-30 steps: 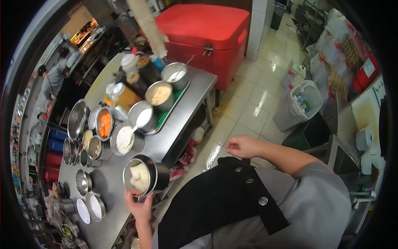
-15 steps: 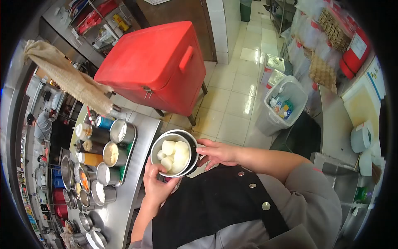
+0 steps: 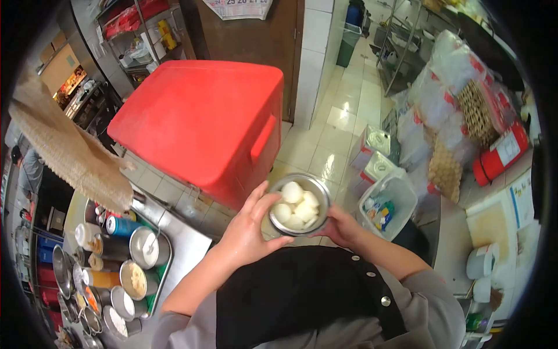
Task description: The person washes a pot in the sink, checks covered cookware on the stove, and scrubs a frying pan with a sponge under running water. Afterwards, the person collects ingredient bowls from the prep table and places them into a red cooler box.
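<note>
A round metal bowl (image 3: 321, 185) holding several white, rounded, egg-like pieces (image 3: 295, 205) is in front of my apron. My left hand (image 3: 251, 224) is at the bowl's left side, thumb along the lower rim and fingers raised by the upper left. On the right side, my right hand (image 3: 343, 225) grips the bowl, its fingers partly hidden behind it. The bowl is tilted slightly, so its contents show.
A large red cooler (image 3: 197, 116) stands just ahead. At the left, a steel counter (image 3: 187, 247) carries metal containers and bottles, below a hanging cloth (image 3: 70, 145). A plastic bin (image 3: 401, 200), tins (image 3: 378, 139) and bagged goods (image 3: 430, 104) line the right. A person (image 3: 29, 171) is far left.
The bowl and both hands have moved right relative to the counter. My left hand has shifted from the bowl's underside to its left side. The view has turned, with the cooler now closer.
</note>
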Demonstrator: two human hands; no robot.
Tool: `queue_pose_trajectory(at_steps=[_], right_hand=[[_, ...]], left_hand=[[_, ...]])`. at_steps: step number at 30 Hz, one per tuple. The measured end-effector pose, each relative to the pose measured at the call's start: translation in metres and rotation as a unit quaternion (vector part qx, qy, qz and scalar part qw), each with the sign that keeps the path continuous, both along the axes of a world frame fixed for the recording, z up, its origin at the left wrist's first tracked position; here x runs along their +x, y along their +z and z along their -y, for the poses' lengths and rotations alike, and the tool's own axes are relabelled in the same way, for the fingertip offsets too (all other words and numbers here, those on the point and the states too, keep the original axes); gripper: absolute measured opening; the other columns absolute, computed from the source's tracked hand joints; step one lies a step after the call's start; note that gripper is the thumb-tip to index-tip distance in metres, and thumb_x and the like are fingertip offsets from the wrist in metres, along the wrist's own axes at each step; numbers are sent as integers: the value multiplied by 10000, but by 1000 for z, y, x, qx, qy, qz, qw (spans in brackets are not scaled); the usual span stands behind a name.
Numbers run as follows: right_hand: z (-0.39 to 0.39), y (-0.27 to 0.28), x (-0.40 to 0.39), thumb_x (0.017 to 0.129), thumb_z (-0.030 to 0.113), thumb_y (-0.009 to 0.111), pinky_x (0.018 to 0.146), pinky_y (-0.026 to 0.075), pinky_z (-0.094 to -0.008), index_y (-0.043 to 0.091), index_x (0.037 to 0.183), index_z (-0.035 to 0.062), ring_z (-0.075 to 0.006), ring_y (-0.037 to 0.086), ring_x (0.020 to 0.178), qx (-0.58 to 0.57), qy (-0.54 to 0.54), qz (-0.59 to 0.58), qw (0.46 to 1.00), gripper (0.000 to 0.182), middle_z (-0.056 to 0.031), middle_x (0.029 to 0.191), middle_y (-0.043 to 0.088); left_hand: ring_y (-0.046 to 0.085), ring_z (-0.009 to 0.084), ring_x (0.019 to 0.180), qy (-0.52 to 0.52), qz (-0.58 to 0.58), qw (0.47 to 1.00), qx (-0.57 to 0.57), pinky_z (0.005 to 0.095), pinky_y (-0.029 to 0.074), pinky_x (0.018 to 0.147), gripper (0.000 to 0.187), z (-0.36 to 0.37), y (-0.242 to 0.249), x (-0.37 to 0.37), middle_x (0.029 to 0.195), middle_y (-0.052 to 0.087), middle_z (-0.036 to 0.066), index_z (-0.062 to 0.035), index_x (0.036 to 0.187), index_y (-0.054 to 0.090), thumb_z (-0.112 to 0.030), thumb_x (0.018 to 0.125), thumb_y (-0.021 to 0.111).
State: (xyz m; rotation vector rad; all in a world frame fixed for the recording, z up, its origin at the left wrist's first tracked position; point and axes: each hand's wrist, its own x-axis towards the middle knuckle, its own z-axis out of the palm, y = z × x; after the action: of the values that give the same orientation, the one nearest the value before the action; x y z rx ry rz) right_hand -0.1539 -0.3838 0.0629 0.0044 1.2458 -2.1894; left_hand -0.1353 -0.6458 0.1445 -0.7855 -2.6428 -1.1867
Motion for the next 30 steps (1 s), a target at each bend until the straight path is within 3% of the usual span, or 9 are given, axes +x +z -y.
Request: queue_pose_trajectory(at_steps=[3, 5, 8, 9, 12, 16, 22, 26, 30], right_hand=[[-32, 1, -23, 938, 376, 536, 883, 551, -495, 402, 1425, 109, -298, 607, 1144, 20, -62, 24, 998, 572, -128, 1377, 519], [-53, -19, -40, 947, 362, 507, 810, 584, -494, 409, 1405, 130, -313, 626, 1098, 8, -96, 33, 995, 523, -139, 1331, 556], [-63, -16, -59, 936, 391, 506, 860, 553, -500, 464, 1371, 105, -306, 625, 1104, -12, -124, 49, 991, 522, -126, 1318, 577], [-70, -24, -66, 933, 396, 499, 869, 545, -502, 469, 1370, 96, -299, 622, 1113, -19, -143, 75, 987, 531, -124, 1314, 584], [-106, -59, -104, 928, 414, 474, 884, 532, -499, 471, 1373, 85, -286, 609, 1143, -28, -59, 87, 994, 553, -114, 1304, 598], [-108, -61, -176, 931, 433, 444, 923, 506, -495, 476, 1371, 80, -281, 601, 1154, 33, -35, 67, 997, 565, -107, 1300, 604], [-146, -82, -316, 955, 448, 396, 930, 504, -480, 479, 1367, 68, -286, 587, 1176, 126, 58, 16, 990, 567, -113, 1336, 571], [-159, -76, -396, 939, 411, 467, 874, 528, -473, 503, 1321, 96, -266, 607, 1127, 79, 88, 34, 992, 497, -101, 1266, 605], [-173, -66, -451, 927, 390, 502, 843, 533, -454, 513, 1293, 110, -258, 632, 1073, 73, 93, 81, 990, 461, -85, 1211, 635]], left_hand=[[433, 421, 1321, -5, -53, 998, -17, 450, 416, 1064, 770, 11, 38, -62, 1445, 394, 252, -58, 1346, 474, -256, 705, 853], [456, 418, 1292, 20, -94, 995, -32, 456, 429, 1045, 635, 22, 60, -104, 1430, 418, 242, -48, 1286, 516, -270, 762, 798], [475, 413, 1265, 68, -130, 988, -45, 462, 445, 1021, 562, 34, 76, -162, 1413, 440, 237, -49, 1249, 535, -271, 788, 765], [482, 414, 1254, 79, -148, 985, -48, 463, 454, 1009, 542, 37, 73, -179, 1407, 447, 234, -56, 1237, 542, -266, 789, 761], [480, 409, 1258, 97, -159, 979, -87, 464, 439, 1025, 547, 33, 62, -228, 1400, 455, 235, -51, 1241, 539, -264, 787, 756], [449, 386, 1296, 112, -111, 978, -138, 466, 414, 1048, 566, 9, 32, -284, 1401, 458, 227, -32, 1260, 540, -279, 793, 742], [329, 370, 1396, 202, -62, 940, -269, 538, 292, 1126, 658, -42, 6, -377, 1477, 378, 216, -46, 1356, 486, -340, 813, 713], [280, 368, 1425, 251, 5, 896, -367, 568, 256, 1135, 721, -75, 10, -420, 1510, 337, 206, -41, 1408, 426, -335, 806, 695], [342, 383, 1384, 253, 20, 871, -420, 580, 272, 1121, 623, -96, -6, -461, 1440, 437, 206, -25, 1319, 540, -280, 772, 692]])
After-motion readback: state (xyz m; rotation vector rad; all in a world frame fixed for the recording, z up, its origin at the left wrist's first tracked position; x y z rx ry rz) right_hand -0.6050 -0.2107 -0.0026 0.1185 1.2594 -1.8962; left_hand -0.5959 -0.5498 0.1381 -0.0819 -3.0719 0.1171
